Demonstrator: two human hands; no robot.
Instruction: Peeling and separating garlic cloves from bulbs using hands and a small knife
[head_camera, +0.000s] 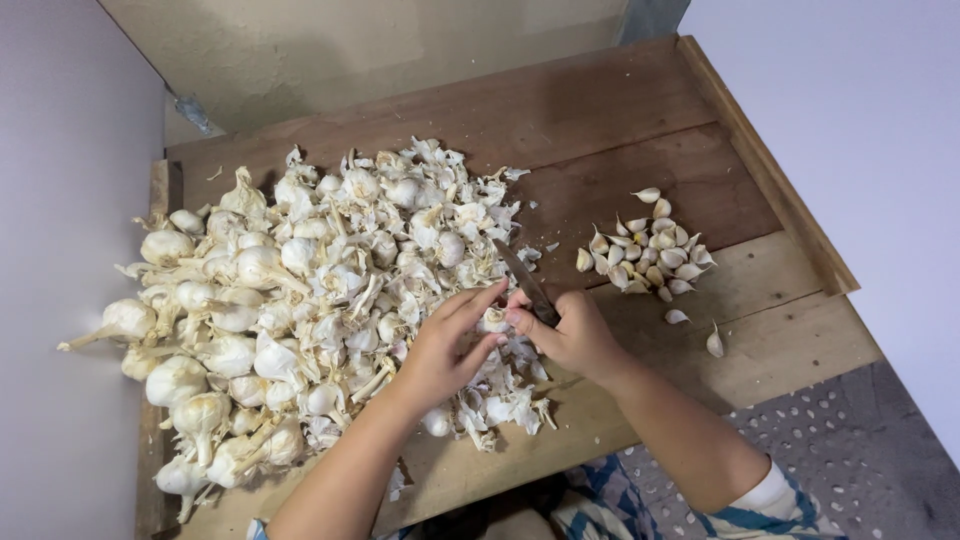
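Hands (500, 335) around garlic clove (493, 320) (knife (527, 283) above)

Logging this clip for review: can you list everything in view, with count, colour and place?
garlic bulbs: many, white, heaped on the left of the board
garlic skins: a loose pile, white, centre, around the hands
separated cloves: a small pile plus two strays, cream, on the right
piece of garlic: one, white, between both hands
knife: one, dark blade, in the right hand
wooden board: one, brown, under everything
left hand: on the piece of garlic
right hand: closed on the knife
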